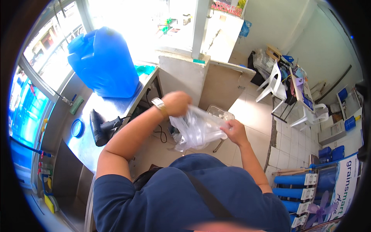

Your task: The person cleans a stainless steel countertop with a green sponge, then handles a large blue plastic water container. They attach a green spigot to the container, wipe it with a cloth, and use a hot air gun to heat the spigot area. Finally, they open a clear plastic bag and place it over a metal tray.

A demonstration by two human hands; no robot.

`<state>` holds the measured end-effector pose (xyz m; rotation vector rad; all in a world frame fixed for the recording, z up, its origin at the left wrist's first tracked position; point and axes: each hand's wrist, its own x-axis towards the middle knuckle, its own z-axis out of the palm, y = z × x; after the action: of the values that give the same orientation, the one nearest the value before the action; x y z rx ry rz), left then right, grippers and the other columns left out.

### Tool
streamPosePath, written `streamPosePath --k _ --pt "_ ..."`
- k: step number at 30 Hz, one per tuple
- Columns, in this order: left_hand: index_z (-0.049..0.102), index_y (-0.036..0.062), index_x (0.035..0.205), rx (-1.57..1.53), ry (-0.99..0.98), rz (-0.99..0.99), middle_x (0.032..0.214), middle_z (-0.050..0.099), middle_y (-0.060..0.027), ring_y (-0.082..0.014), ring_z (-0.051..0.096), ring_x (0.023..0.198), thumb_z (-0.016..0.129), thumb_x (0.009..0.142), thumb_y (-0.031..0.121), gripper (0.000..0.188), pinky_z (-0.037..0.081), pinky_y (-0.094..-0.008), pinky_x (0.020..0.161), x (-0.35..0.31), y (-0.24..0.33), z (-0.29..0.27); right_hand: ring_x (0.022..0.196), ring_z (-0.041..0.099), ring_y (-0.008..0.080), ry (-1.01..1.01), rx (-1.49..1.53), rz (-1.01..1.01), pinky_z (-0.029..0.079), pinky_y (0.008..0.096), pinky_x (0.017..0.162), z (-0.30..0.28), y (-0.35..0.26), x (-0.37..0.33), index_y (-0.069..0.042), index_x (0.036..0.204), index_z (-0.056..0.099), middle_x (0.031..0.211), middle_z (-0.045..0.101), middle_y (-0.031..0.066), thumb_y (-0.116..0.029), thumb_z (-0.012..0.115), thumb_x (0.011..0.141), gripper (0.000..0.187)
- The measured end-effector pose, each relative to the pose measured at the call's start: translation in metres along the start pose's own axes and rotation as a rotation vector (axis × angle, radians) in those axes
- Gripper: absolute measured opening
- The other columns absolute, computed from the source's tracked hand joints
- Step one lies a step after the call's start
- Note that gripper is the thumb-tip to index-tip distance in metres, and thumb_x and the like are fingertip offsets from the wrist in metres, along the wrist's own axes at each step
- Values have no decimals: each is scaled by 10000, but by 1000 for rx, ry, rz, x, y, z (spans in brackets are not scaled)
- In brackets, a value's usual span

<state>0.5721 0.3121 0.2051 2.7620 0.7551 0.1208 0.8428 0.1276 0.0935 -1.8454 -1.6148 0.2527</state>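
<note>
A clear plastic bag (196, 129) hangs stretched between my two hands in front of my chest. My left hand (178, 103), with a watch on its wrist, is closed on the bag's upper left edge. Lower and to the right, my right hand (235, 131) pinches the other end of the bag. On the metal counter left of my arm lies a black heat gun (101, 127), its cord running off the counter edge. Beside it is a round blue cap (77, 128). Farther back on the counter stands a large blue jug (104, 63).
Behind the bag is a clear plastic container (221, 113) on a stand. A low wall (181, 75) and a half door (226, 85) stand ahead. White plastic chairs (273, 85) and a cluttered table are at the right. Blue filter cylinders (291, 193) stand at lower right.
</note>
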Motion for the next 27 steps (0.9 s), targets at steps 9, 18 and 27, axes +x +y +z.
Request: streamPosePath --k 9,18,27 --pt "612 24 990 -409 443 -297 880 669 -115 -214 660 836 688 856 152 200 516 -331 731 -16 -40 -4 663 618 269 307 -83 102 503 368 633 -10 7 44 -71 901 677 750 656 111 -263 789 793 248" --pt "565 6 1118 -670 527 -568 956 690 -221 -364 685 868 533 913 145 249 537 -464 768 -4 -107 66 837 689 250 -260 508 1017 552 402 742 23 30 18 -91 1136 647 923 724 89 -388 658 951 350" --pt "463 69 1404 -1574 245 -359 1143 631 -151 -315 624 1026 581 960 225 485 542 -486 924 113 -38 24 834 617 298 -641 -734 -23 502 448 779 -129 156 62 -52 944 716 925 683 133 -267 672 876 230"
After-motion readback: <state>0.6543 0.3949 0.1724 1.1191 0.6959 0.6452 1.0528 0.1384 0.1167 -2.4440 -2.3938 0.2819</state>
